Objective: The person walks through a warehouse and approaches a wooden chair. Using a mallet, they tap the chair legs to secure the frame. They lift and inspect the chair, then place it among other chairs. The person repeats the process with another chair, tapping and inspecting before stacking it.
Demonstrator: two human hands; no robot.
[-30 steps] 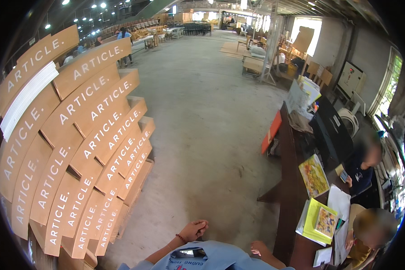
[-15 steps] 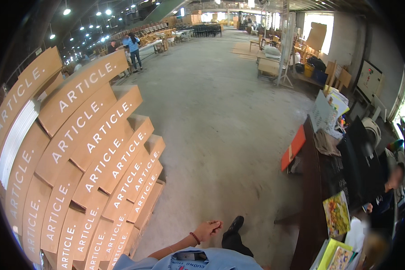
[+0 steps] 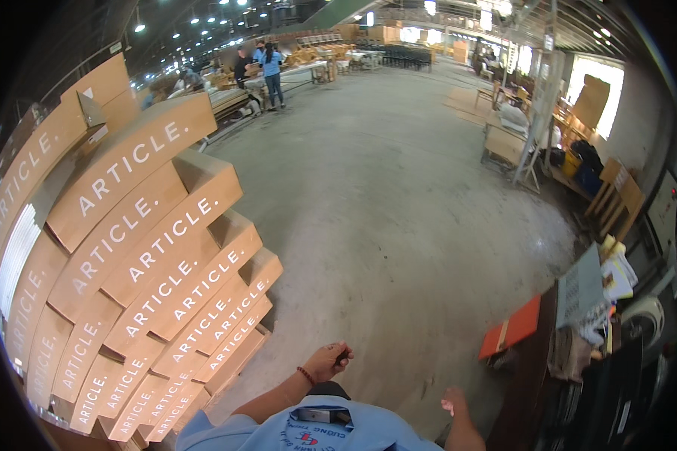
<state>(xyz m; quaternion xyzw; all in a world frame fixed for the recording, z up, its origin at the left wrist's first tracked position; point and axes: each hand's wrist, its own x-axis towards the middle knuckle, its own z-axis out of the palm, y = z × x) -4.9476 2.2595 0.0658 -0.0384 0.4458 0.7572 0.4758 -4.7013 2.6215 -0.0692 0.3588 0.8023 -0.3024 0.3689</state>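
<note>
My left hand [image 3: 326, 362], with a bead bracelet at the wrist, is low in the head view in front of my blue shirt. Its fingers are curled around a small dark object [image 3: 343, 352]. My right hand [image 3: 454, 402] hangs lower to the right with its fingers loose and nothing in it. A tall stack of long brown cardboard boxes [image 3: 135, 263] with white lettering stands just left of my left hand, not touching it. Bare concrete floor [image 3: 399, 225] lies ahead of both hands.
A dark desk [image 3: 579, 353] at the right carries papers, and an orange folder [image 3: 513, 328] sticks out over its edge. Wooden furniture and crates [image 3: 508, 143] line the right wall. Several people [image 3: 267, 68] stand at far tables.
The view has swung left and up. The desk has slid toward the right rim and the people sitting at it are out of view. My right hand now shows.
</note>
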